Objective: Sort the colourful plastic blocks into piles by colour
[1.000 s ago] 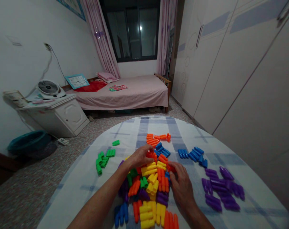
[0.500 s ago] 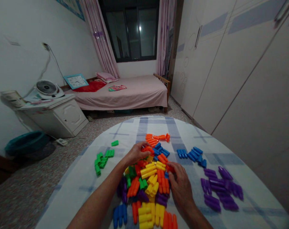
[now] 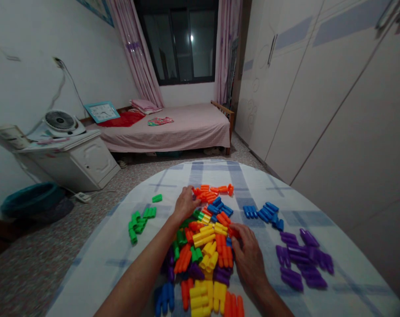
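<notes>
Count: four single-colour clusters and one mixed heap (image 3: 203, 248) of plastic pegs, all lying on a checked tablecloth (image 3: 102, 240). Leftmost, a green cluster (image 3: 139, 222) is sitting with one lone green peg (image 3: 157, 198) just beyond it. Left hand (image 3: 186, 203) is resting curled at the heap's far edge, near an orange cluster (image 3: 213, 190); grip cannot be told. Heap is spreading between both hands, overlapped past counting, its near end cut off by the frame. Right hand (image 3: 248, 255) is touching orange pegs (image 3: 233, 232), any grasp unclear. Further right, a blue cluster (image 3: 264, 213) and a purple cluster (image 3: 301, 259) are lying apart.
</notes>
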The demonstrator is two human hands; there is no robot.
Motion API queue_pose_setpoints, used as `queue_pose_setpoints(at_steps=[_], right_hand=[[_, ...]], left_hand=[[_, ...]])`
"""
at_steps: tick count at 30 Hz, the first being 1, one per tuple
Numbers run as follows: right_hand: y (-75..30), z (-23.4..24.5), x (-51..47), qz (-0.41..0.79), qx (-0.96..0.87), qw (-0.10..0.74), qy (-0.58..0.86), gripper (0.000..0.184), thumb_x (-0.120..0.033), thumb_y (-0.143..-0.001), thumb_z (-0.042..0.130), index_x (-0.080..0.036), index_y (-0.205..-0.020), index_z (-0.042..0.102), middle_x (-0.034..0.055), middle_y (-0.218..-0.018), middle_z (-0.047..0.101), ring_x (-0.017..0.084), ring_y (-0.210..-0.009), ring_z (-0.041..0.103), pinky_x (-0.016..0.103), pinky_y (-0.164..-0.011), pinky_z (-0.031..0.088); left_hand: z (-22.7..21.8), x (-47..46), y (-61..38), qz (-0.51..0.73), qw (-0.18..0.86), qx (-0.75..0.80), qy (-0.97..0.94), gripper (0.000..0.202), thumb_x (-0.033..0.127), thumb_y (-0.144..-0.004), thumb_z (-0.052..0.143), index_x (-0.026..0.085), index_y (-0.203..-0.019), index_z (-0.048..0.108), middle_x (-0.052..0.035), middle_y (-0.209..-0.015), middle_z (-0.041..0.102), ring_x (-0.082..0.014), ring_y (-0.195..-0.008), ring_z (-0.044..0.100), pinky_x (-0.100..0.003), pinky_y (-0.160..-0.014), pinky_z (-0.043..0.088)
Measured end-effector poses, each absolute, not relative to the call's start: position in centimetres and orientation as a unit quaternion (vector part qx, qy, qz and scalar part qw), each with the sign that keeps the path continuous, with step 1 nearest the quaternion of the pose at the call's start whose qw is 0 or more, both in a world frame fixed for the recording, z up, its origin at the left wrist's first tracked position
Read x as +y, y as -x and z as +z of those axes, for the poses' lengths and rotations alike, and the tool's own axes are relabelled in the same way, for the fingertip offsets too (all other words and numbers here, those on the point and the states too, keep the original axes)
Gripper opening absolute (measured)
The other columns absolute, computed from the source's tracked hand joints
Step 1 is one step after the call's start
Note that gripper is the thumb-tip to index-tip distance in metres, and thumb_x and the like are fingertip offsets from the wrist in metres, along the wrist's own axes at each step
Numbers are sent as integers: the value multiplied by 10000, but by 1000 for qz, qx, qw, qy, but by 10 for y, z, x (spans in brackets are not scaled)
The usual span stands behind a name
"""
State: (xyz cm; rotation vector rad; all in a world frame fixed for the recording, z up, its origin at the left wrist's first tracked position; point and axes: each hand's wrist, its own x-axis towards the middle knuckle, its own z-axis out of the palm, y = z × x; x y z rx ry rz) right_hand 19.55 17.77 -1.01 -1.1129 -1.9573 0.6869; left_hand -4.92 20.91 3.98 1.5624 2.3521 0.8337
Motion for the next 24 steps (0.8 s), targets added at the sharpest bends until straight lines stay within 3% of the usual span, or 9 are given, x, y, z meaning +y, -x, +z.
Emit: queue_pose_setpoints(at_steps=[2,6,13,20,24], right_hand=[[-196,-11,177,270,-768,382,438,283,-197,-826,435,-225,-1052,602,54,-1102,610,219,-1062,524,381,-942,411],[-196,-12,178,265,-770,384,435,290,-186,-819,440,-228,-1057,600,47,-1101,609,213,-1064,525,374,-940,411],[-195,-12,178,264,-770,385,435,274,-189,-830,437,-224,-1047,601,51,-1100,604,211,-1065,522,379,-948,405],[-195,-9,177,268,-767,383,439,273,-189,-825,437,-223,-1041,601,49,-1092,611,207,-1052,531,370,-932,416],[-194,-7,176,270,-765,384,441,266,-191,-830,435,-222,-1038,597,49,-1095,608,209,-1054,525,373,-927,413]], left_hand=[[45,199,45,210,76,809,-543,443,316,-741,626,157,-1136,503,-108,-1058,626,-220,-955,613,-299,-783,451],[54,191,36,139,126,796,-576,457,308,-743,623,184,-1160,483,-69,-955,672,-212,-886,634,-276,-711,431],[46,215,31,158,141,772,-600,576,396,-652,738,172,-1143,538,-93,-1082,638,-227,-969,607,-282,-781,445],[50,217,34,152,83,783,-598,533,299,-749,655,197,-1245,491,-89,-1174,571,-196,-1036,590,-266,-854,442],[57,206,39,75,87,816,-567,554,448,-722,674,193,-1185,507,-112,-1163,591,-243,-1024,607,-301,-805,455]])
